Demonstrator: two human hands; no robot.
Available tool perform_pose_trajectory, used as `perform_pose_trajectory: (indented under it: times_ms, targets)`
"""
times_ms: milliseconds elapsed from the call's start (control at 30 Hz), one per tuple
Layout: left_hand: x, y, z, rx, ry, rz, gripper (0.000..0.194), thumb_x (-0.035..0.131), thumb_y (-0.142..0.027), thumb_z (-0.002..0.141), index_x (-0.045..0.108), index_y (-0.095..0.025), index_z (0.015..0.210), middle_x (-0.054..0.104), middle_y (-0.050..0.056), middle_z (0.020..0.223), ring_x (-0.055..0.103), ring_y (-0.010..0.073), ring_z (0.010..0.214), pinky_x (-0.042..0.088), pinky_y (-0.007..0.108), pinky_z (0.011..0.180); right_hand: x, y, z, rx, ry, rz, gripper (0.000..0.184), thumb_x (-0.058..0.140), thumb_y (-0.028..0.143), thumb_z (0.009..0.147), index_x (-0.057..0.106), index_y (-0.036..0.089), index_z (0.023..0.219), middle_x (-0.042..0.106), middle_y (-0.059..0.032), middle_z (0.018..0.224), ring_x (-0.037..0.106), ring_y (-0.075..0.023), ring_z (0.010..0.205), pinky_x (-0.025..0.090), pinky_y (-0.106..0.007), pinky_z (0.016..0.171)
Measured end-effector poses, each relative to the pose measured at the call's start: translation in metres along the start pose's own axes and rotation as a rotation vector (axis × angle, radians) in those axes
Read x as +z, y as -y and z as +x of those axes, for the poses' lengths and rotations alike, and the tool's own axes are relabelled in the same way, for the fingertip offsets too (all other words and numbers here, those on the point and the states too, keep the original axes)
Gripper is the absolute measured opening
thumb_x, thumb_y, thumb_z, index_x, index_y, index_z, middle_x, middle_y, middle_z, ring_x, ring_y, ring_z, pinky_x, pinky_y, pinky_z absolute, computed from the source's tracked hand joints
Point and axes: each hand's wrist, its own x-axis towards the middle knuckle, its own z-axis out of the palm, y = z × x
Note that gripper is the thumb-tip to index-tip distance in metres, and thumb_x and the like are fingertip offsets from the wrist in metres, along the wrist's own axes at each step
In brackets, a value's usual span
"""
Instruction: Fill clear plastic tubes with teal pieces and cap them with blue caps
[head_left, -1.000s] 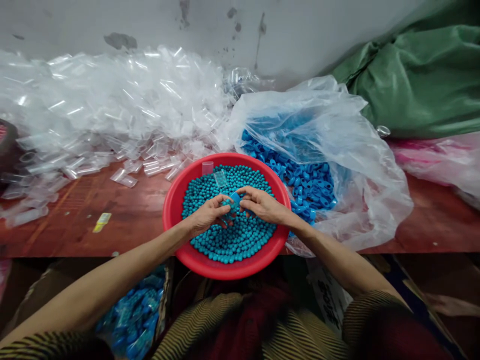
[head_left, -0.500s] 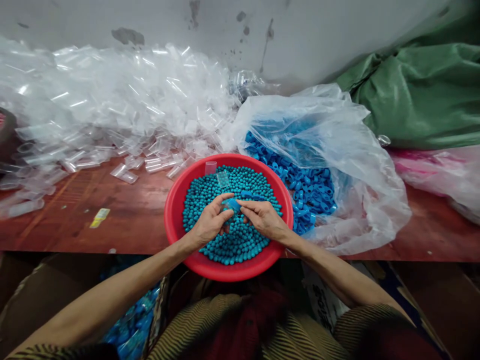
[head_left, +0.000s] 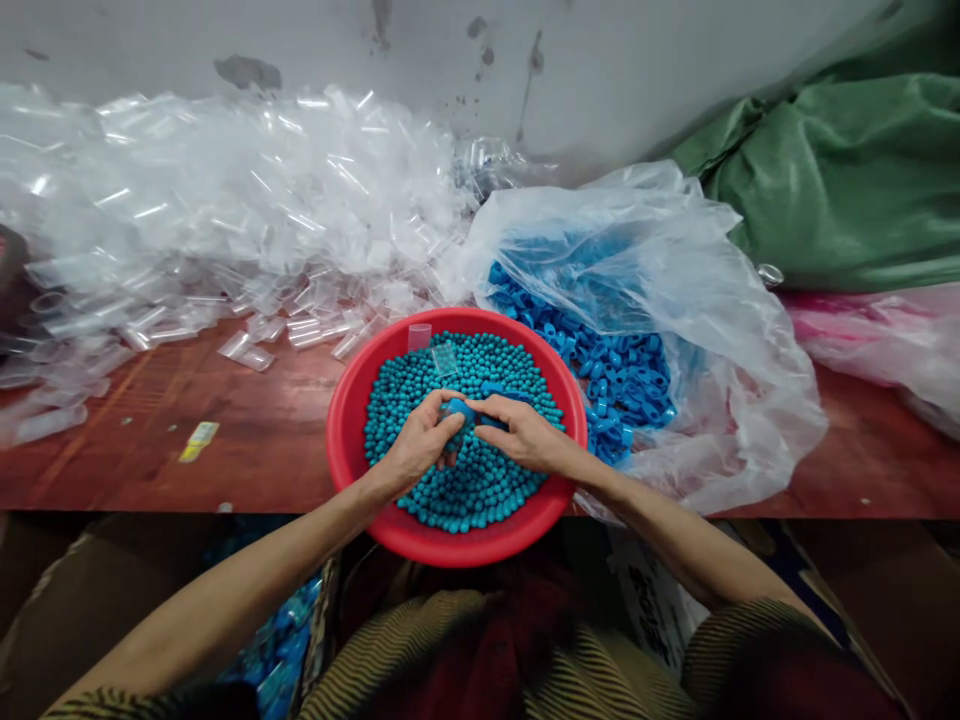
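Note:
My left hand [head_left: 420, 437] is closed round a small clear plastic tube topped by a blue plastic cap [head_left: 459, 408]; the fingers hide most of the tube. From the other side my right hand [head_left: 529, 435] has its index fingertip against the cap, thumb lower and slightly apart. Both hands are over a red basin [head_left: 345, 420] filled with teal beads [head_left: 465, 505]. Two clear tubes, one a clear tube [head_left: 444, 358] on the beads and another clear tube [head_left: 419, 337] by the far rim, lie behind my hands. Some blue caps [head_left: 499, 390] rest on the beads.
A large heap of clear tubes [head_left: 247, 200] covers the back left of the reddish table [head_left: 262, 430]. To the right, a clear plastic bag [head_left: 735, 400] spills blue caps [head_left: 622, 380]. Green cloth [head_left: 862, 190] and a pinkish bag [head_left: 885, 335] are farther right. A yellow-white scrap [head_left: 199, 441] lies left.
My right thumb has come away from the index finger, and the blue cap has shifted slightly left, closer to my left fingers. The camera view has moved a little.

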Motion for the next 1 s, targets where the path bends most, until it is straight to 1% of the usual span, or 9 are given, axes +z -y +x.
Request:
perform_pose_trajectory:
  times_ms: [100, 233, 333, 433, 567, 633, 767, 900, 1000]
  targets:
    - [-0.003, -0.002, 0.000, -0.003, 0.072, 0.080, 0.036, 0.053, -0.041, 0.080, 0.042, -0.021, 0.108, 0.046, -0.008, 0.060, 0.046, 0.0059, 0.036, 0.032, 0.016, 0.032, -0.013, -0.003, 0.009, 0.166, 0.068, 0.228, 0.033, 0.058, 0.020, 0.076, 0.063, 0.016, 0.108, 0.064, -0.0038, 0.090, 0.057, -0.0128, 0.071, 0.047, -0.027, 0.067]
    - [-0.002, -0.003, -0.004, 0.022, 0.088, 0.109, 0.036, 0.051, -0.037, 0.082, 0.041, -0.021, 0.113, 0.043, -0.009, 0.061, 0.044, 0.0045, 0.038, 0.034, 0.016, 0.035, -0.013, -0.004, 0.015, 0.283, -0.040, 0.350, 0.052, 0.062, 0.024, 0.073, 0.052, 0.017, 0.123, 0.063, -0.0022, 0.087, 0.056, -0.0115, 0.063, 0.048, -0.025, 0.058]
    - [0.002, -0.003, -0.007, 0.075, 0.052, 0.117, 0.044, 0.050, -0.034, 0.083, 0.037, -0.022, 0.123, 0.041, -0.009, 0.062, 0.042, 0.0042, 0.040, 0.036, 0.017, 0.037, -0.005, 0.007, 0.012, 0.194, -0.099, 0.165, 0.043, 0.053, 0.025, 0.082, 0.051, 0.017, 0.124, 0.065, -0.0057, 0.095, 0.060, -0.0156, 0.079, 0.049, -0.030, 0.073]
    - [0.006, -0.003, -0.008, 0.108, 0.001, 0.074, 0.048, 0.050, -0.034, 0.084, 0.036, -0.022, 0.127, 0.040, -0.008, 0.061, 0.037, 0.0046, 0.041, 0.033, 0.017, 0.038, 0.004, 0.024, 0.005, 0.059, 0.010, -0.068, 0.041, 0.046, 0.030, 0.089, 0.049, 0.014, 0.126, 0.062, -0.0107, 0.106, 0.059, -0.0201, 0.095, 0.046, -0.037, 0.085]
    - [0.009, -0.004, -0.007, 0.131, -0.030, -0.012, 0.045, 0.055, -0.033, 0.080, 0.043, -0.018, 0.122, 0.048, -0.005, 0.066, 0.040, 0.0057, 0.051, 0.034, 0.018, 0.048, 0.017, 0.037, -0.004, 0.060, 0.097, -0.317, 0.093, 0.063, 0.048, 0.075, 0.013, 0.012, 0.144, 0.044, -0.0214, 0.127, 0.053, -0.0300, 0.108, 0.049, -0.043, 0.080]
    - [0.011, -0.003, -0.007, 0.143, -0.037, -0.023, 0.040, 0.057, -0.033, 0.078, 0.048, -0.017, 0.113, 0.052, -0.003, 0.074, 0.043, 0.0067, 0.059, 0.038, 0.019, 0.056, 0.023, 0.039, -0.006, 0.094, 0.094, -0.449, 0.098, 0.060, 0.052, 0.076, 0.004, 0.012, 0.146, 0.043, -0.0227, 0.125, 0.055, -0.0316, 0.104, 0.051, -0.043, 0.074]
    - [0.014, 0.001, -0.009, 0.182, -0.080, -0.023, 0.027, 0.059, -0.033, 0.075, 0.050, -0.016, 0.094, 0.053, -0.002, 0.081, 0.048, 0.0094, 0.070, 0.043, 0.021, 0.068, 0.030, 0.042, -0.007, 0.050, 0.120, -0.611, 0.090, 0.054, 0.051, 0.078, 0.009, 0.010, 0.145, 0.049, -0.0204, 0.117, 0.060, -0.0283, 0.088, 0.052, -0.039, 0.065]
    - [0.020, 0.009, -0.011, 0.155, -0.143, 0.022, 0.018, 0.053, -0.030, 0.076, 0.046, -0.018, 0.088, 0.053, -0.001, 0.081, 0.048, 0.0109, 0.071, 0.044, 0.023, 0.068, 0.035, 0.042, -0.007, 0.068, 0.152, -0.660, 0.087, 0.052, 0.052, 0.077, 0.015, 0.011, 0.143, 0.051, -0.0186, 0.113, 0.061, -0.0267, 0.081, 0.052, -0.039, 0.062]
    - [0.018, 0.012, -0.010, 0.168, -0.171, 0.153, 0.014, 0.048, -0.026, 0.077, 0.047, -0.018, 0.089, 0.054, 0.000, 0.082, 0.050, 0.0125, 0.073, 0.045, 0.025, 0.070, 0.040, 0.043, -0.006, 0.088, 0.162, -0.626, 0.086, 0.050, 0.053, 0.079, 0.012, 0.012, 0.144, 0.051, -0.0190, 0.115, 0.061, -0.0275, 0.083, 0.052, -0.041, 0.063]
